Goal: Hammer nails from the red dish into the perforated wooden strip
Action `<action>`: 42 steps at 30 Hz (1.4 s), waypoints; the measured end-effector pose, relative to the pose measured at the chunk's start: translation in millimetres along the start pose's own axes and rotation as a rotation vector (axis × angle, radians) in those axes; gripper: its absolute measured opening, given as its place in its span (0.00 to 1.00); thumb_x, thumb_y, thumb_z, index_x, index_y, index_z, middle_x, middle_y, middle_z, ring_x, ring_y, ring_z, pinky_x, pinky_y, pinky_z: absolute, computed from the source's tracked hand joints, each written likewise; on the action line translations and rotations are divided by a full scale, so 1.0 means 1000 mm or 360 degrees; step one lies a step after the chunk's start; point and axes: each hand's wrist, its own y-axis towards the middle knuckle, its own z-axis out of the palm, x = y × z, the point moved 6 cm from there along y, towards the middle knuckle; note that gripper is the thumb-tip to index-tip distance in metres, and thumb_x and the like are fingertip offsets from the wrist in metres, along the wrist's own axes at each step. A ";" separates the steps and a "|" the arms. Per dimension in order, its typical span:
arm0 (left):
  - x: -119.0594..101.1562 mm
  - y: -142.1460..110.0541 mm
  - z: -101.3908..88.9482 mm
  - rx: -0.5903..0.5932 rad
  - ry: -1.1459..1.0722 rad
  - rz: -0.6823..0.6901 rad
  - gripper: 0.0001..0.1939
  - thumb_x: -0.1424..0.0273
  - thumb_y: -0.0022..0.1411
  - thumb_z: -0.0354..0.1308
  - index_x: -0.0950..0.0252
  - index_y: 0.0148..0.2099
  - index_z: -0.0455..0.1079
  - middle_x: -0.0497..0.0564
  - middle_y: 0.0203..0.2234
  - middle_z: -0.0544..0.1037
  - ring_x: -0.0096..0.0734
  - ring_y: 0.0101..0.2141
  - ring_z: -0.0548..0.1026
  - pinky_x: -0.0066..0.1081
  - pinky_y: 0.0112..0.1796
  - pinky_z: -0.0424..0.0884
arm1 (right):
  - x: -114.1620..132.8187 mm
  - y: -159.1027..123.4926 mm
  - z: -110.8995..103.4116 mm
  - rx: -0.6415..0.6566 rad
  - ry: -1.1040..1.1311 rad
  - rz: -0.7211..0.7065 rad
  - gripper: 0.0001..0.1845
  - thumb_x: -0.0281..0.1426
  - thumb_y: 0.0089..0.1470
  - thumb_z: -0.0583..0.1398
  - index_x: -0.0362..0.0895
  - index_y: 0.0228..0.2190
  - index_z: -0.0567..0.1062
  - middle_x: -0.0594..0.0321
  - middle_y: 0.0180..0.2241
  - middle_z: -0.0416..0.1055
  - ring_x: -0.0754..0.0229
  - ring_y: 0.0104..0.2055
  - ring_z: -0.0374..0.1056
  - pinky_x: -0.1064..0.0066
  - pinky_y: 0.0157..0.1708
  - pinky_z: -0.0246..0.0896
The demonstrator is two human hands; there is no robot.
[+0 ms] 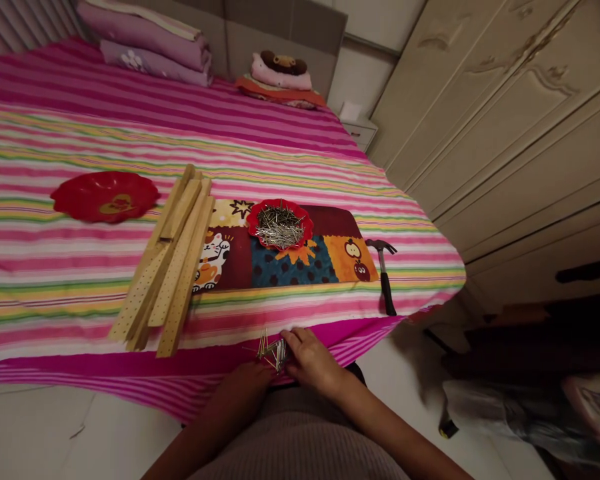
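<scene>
Close to my body at the bed's front edge, a loose bunch of nails (275, 353) sticks up between my two hands at mixed angles. My left hand (250, 387) is closed around the lower part of the bunch, its fingers mostly hidden in shadow. From the other side, my right hand (313, 363) presses curled fingers against the nails. Beyond them a small red scalloped dish (251, 230) full of nails (280, 227) rests on a patterned mat (300, 270). Several wooden strips (177, 267) with rows of small holes lie left of the dish.
A black-handled claw hammer (386, 287) lies at the mat's right end. An oval red tray (85, 197) sits at the left on the striped bedspread (40, 267). Folded bedding (155, 43) is stacked by the headboard. A wardrobe (490, 113) stands at the right.
</scene>
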 end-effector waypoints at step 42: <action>0.015 0.002 0.009 -0.0012 -0.0042 -0.0053 0.19 0.76 0.60 0.41 0.66 0.45 0.71 0.58 0.41 0.77 0.41 0.42 0.74 0.39 0.44 0.68 | 0.016 0.028 0.009 0.0424 -0.0433 -0.0237 0.18 0.36 0.50 0.61 0.40 0.41 0.71 0.52 0.40 0.73 0.52 0.38 0.69 0.66 0.35 0.62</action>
